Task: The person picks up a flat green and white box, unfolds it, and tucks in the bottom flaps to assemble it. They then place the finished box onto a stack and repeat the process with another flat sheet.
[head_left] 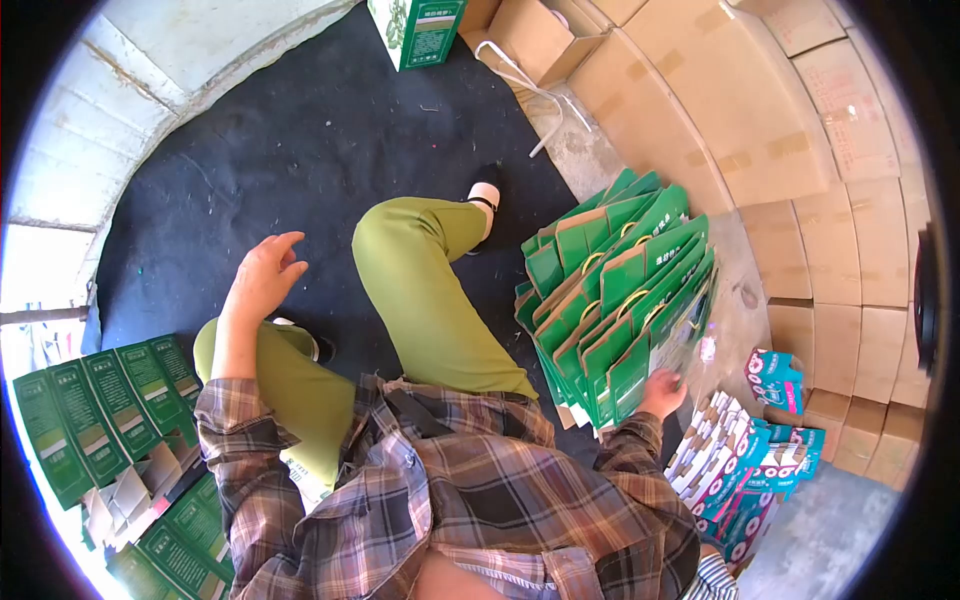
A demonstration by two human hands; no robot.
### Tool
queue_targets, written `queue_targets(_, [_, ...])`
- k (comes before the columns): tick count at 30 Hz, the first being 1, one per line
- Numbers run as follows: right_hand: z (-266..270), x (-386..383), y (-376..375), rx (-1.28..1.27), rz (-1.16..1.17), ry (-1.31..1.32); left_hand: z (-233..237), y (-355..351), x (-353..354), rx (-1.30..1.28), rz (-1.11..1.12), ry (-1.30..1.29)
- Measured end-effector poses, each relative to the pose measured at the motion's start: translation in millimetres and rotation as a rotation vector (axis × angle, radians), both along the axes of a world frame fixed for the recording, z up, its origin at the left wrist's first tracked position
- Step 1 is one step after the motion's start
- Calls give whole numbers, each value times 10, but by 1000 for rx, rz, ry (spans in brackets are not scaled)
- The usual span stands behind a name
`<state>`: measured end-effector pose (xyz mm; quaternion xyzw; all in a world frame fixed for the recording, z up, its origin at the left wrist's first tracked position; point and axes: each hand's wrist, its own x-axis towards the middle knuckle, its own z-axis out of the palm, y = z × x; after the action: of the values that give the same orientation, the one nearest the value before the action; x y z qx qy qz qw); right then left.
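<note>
Several green cartons with illegible white lettering lean beside the right hand, grip unclear; left hand spread.

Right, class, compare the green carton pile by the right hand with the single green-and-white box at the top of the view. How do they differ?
Shape: the carton pile looks folded flat, while the green-and-white box has a full box shape.
Number: the pile has many pieces; the box is just one.
Place: the pile is beside the right hand; the box is well away from it.
Shared: both show green panels with white print.
</note>
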<state>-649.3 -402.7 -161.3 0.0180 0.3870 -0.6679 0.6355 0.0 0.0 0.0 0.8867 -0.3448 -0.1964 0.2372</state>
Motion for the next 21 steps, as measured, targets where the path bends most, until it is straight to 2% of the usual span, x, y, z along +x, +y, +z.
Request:
queue_targets(2, [249, 258, -334, -31, -8, 12, 5, -61, -32, -26, -13, -13])
queue_targets(3, [579, 415, -504, -79, -2, 18, -21, -62, -18, -74, -7, -7])
queue_targets(6, [968, 1024, -651, -171, -7, 37, 103, 47, -17, -76, 8, 11])
queue_targets(9, [1628, 1899, -237, -248, 105, 51, 118, 85, -16, -79, 10, 1])
queue_targets(11, [1932, 2428, 169, -391, 289, 127, 100, 127, 4, -114, 11, -17])
queue_targets(12, [2041, 2635, 373, -392, 291, 124, 140, 137, -2, -115, 14, -21])
queue_targets(14, [2230, 2987, 777, -543, 535, 167, 241, 125, -30, -79, 46, -4])
queue_targets(18, [2427, 3510, 1324, -679, 782, 350, 246, 166, 17, -141, 83, -58])
queue_targets(20, [2495, 3677, 1431, -784, 928, 482, 264, 214, 32, -270, 158, -159])
queue_targets(21, [2551, 3796, 1463, -790, 966, 447, 280, 246, 47, -272, 164, -166])
